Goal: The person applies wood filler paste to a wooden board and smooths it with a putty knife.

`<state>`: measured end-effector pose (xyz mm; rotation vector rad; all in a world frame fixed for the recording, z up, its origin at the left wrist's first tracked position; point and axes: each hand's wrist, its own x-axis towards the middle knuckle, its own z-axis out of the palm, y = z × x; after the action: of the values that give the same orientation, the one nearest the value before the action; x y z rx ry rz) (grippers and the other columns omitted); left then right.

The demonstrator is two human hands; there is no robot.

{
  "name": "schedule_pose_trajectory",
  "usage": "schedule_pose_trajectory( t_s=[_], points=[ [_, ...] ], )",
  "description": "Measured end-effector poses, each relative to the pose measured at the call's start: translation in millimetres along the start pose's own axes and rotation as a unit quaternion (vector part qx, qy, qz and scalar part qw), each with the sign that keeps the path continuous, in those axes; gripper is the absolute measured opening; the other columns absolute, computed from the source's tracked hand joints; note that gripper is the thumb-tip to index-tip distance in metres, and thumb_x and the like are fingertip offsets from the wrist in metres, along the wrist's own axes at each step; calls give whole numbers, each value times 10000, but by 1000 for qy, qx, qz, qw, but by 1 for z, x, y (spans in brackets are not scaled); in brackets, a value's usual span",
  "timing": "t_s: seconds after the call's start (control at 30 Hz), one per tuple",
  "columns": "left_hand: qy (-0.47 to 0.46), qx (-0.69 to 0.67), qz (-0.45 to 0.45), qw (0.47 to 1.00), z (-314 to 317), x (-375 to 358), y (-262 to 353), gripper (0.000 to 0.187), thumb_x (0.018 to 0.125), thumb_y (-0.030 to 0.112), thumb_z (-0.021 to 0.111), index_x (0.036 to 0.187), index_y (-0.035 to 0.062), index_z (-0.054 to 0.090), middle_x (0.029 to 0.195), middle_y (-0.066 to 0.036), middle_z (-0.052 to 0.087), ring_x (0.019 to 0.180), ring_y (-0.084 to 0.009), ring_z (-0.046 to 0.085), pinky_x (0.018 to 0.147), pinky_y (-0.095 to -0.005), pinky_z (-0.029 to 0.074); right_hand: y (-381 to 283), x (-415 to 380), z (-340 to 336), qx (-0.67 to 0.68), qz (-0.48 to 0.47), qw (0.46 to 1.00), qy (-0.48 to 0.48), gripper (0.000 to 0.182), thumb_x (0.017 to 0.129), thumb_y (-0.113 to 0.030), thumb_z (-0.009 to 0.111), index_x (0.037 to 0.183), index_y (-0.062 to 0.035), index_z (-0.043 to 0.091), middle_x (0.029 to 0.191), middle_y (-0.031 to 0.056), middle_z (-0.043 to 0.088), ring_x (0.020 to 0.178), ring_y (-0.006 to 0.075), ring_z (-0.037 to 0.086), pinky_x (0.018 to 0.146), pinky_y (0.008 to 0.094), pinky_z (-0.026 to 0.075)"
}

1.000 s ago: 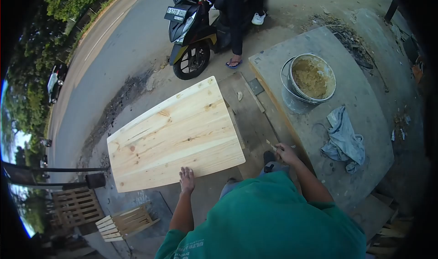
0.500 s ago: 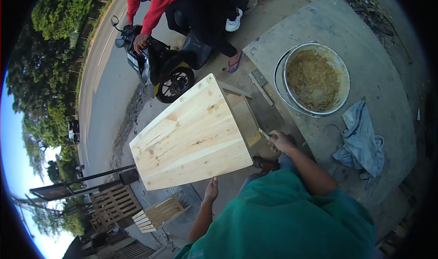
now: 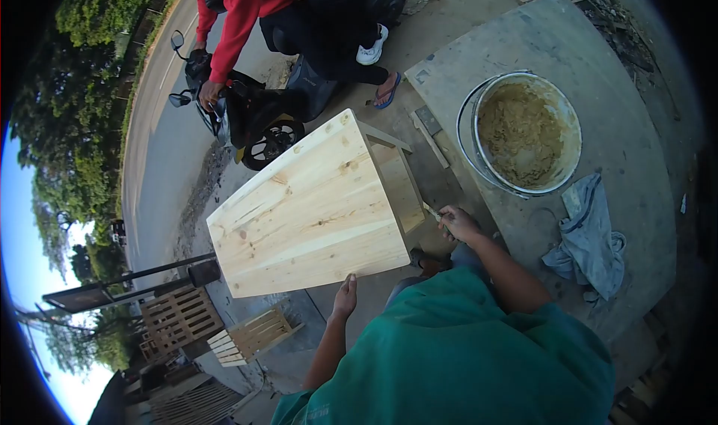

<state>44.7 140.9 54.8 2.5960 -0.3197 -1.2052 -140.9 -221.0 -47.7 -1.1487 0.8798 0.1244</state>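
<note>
A pale wooden table (image 3: 307, 208) with knots in its top stands before me, its lower shelf partly showing on the right side. My left hand (image 3: 345, 298) is at the table's near edge, fingertips against it and its grip partly hidden. To the right of the table, my right hand (image 3: 458, 224) is closed round a small thin tool (image 3: 431, 212), which points toward the table's side. A metal bucket (image 3: 527, 133) of tan paste sits on a board at the right, with a grey-blue cloth (image 3: 591, 238) below it.
A person in a red top (image 3: 243, 13) sits on a black motorbike (image 3: 258, 111) beyond the table. A wooden pallet (image 3: 182, 319) and a small slatted piece (image 3: 254, 335) lie at lower left. The big board (image 3: 621, 163) spans the right side.
The motorbike and its rider have shifted left relative to the table. The view has moved slightly. Both my hands keep about the same places by the table.
</note>
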Motion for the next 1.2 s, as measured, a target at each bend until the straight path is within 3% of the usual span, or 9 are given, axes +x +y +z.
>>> schedule_pose_trajectory(
  t_s=[0.43,0.6,0.8,0.9,0.97,1.0,1.1,1.17,1.2],
  points=[
    [13,-15,14,1000,12,1,-8,700,1072,534,309,1507,-1,429,1607,-219,345,1515,-341,283,1231,-378,236,-25,-5,4,-29,5,999,-23,246,998,-123,533,1226,-30,550,913,51,667,623,112,625,501,271,496],
    [14,-18,9,1000,13,-1,-3,703,1066,538,322,1486,-9,459,1618,-216,324,1517,-344,275,1230,-379,239,-24,1,5,-23,-3,1000,-11,272,980,-139,572,1226,-25,581,877,66,680,588,128,637,477,293,512],
    [9,-25,0,1000,16,-3,-5,659,1066,537,330,1493,57,478,1633,-202,297,1526,-355,247,1236,-397,230,-31,5,5,-32,-1,999,-6,290,978,-146,577,1245,-31,570,886,62,683,589,129,634,477,289,504],
    [-2,27,41,999,21,0,-18,624,1065,533,341,1487,100,496,1649,-197,258,1536,-392,193,1242,-440,220,-23,18,9,-25,-6,1000,-4,310,966,-164,601,1247,-39,570,871,54,678,581,126,622,460,285,466],
    [-8,19,54,998,26,0,-26,611,1063,532,352,1474,109,511,1668,-186,209,1537,-430,153,1246,-474,209,-34,18,13,-24,7,1000,-18,279,929,-186,701,1149,-40,610,770,46,642,584,129,604,482,301,467],
    [-3,13,63,998,32,-2,-36,615,1060,538,356,1472,110,512,1677,-173,184,1536,-433,156,1245,-479,210,-39,19,16,5,56,998,-17,303,913,-208,741,1147,-58,619,736,23,614,554,115,568,465,295,448],
    [3,21,75,997,52,3,-62,621,1048,568,359,1465,140,528,1702,-107,128,1535,-439,158,1239,-506,225,-28,41,22,12,61,997,37,146,891,-192,763,941,-75,690,628,5,557,490,121,521,446,308,420],
    [11,51,78,996,52,-6,-56,609,1042,544,402,1437,107,553,1698,-102,149,1544,-389,173,1236,-486,248,-44,46,27,-11,96,994,43,143,893,-172,752,879,-45,687,628,25,572,493,138,535,454,319,427],
    [45,49,107,992,73,5,-75,588,1001,504,507,1453,130,542,1699,-118,72,1417,-427,351,1161,-513,344,-52,47,30,-17,97,994,40,173,905,-177,747,839,-35,673,632,29,577,503,144,547,463,326,438]
  ],
)
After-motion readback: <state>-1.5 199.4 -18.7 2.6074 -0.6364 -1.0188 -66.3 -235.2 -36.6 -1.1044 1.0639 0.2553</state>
